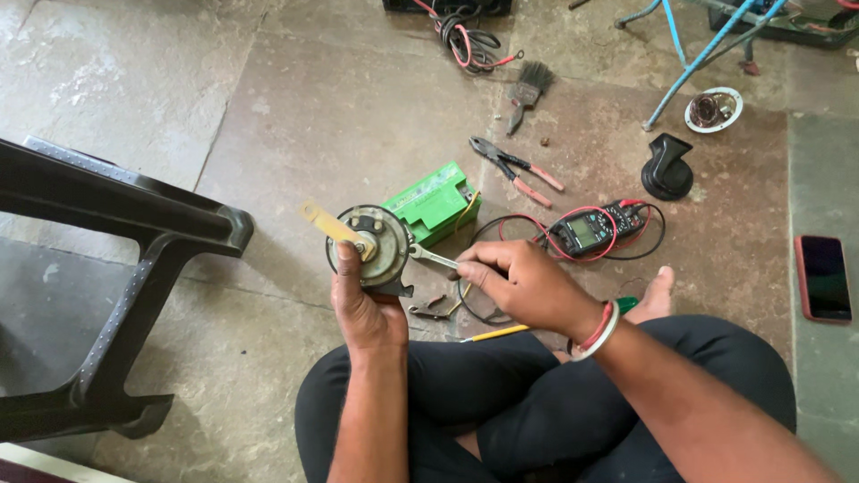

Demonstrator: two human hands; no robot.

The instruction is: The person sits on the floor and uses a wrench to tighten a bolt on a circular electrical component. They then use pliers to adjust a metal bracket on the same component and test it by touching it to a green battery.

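Black-trousered knees (537, 402) rest on stained stone floor (295, 116).

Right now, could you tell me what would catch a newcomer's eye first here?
At centre, the left hand grips a round metal horn while the right hand holds a small spanner to it. Just behind sits a bright green battery, with a multimeter and red-handled pliers on the stone floor.

Pliers (514, 167) – brush (528, 91) – phone (824, 277).
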